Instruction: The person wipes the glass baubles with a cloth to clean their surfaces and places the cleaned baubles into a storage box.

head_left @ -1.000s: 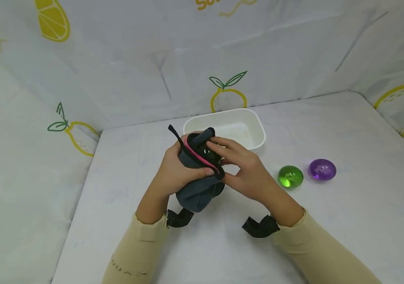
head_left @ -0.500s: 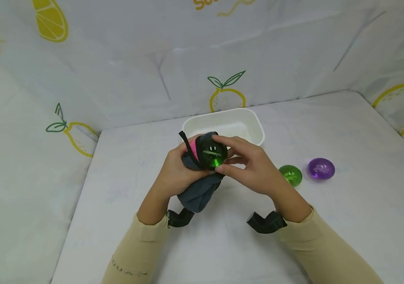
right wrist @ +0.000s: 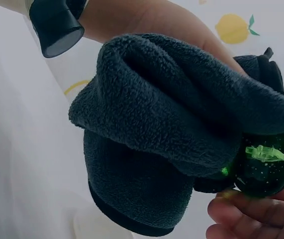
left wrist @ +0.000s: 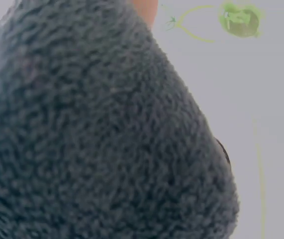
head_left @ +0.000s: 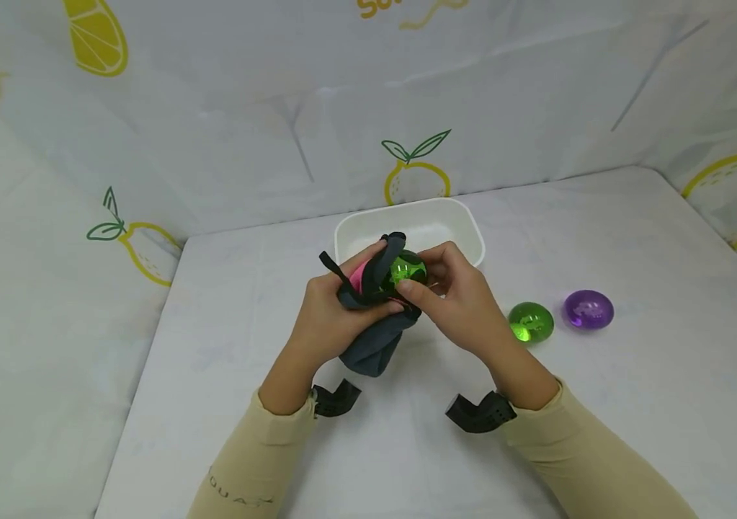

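My left hand (head_left: 329,313) grips a dark blue-grey fleece cloth (head_left: 377,347) with black edging and a pink patch, bunched under and around a clear green ball (head_left: 407,268). Thumb and fingers of my right hand (head_left: 462,303) pinch the ball's right side, which sticks out of the cloth. In the right wrist view the ball (right wrist: 267,167) shows a bright green shape inside, and the right fingers (right wrist: 253,214) touch it from below. Folds of the cloth (right wrist: 156,109) hang beside it. The cloth (left wrist: 107,129) fills most of the left wrist view and hides nearly all of the left hand.
A white rectangular tub (head_left: 446,234) stands behind my hands at the back of the table. On the right lie another green ball (head_left: 530,322) and a purple ball (head_left: 588,310), side by side and apart. A lemon-printed sheet hangs behind.
The ball, mostly covered by the cloth a second ago, came into fuller view, and a cloth fold now covers its left side. Both hands, cloth and ball have shifted slightly right.
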